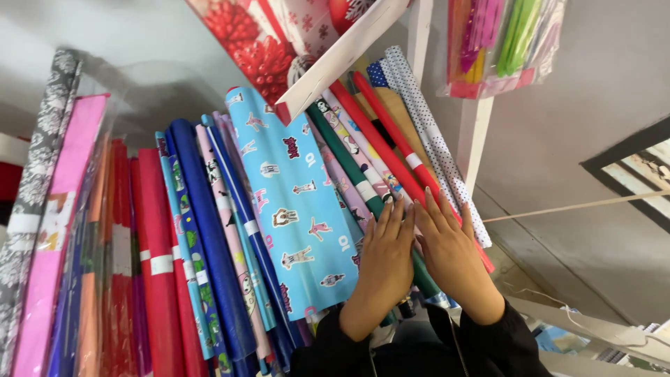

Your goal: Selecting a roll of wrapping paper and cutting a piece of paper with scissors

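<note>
My left hand [384,262] and right hand [452,255] press flat, fingers straight, gripping nothing, on leaning wrapping-paper rolls [363,188]; any sideways shove could topple them.

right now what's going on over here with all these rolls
A person in dark sleeves has both hands laid flat, side by side, on a stack of upright wrapping paper rolls. The left hand rests on the dark green roll and the patterned rolls beside it; the right hand lies over the red rolls. Neither hand grips anything; the fingers are stretched out. A wide light blue roll with cartoon figures leans just left of the hands, and a white dotted roll stands to the right.
</note>
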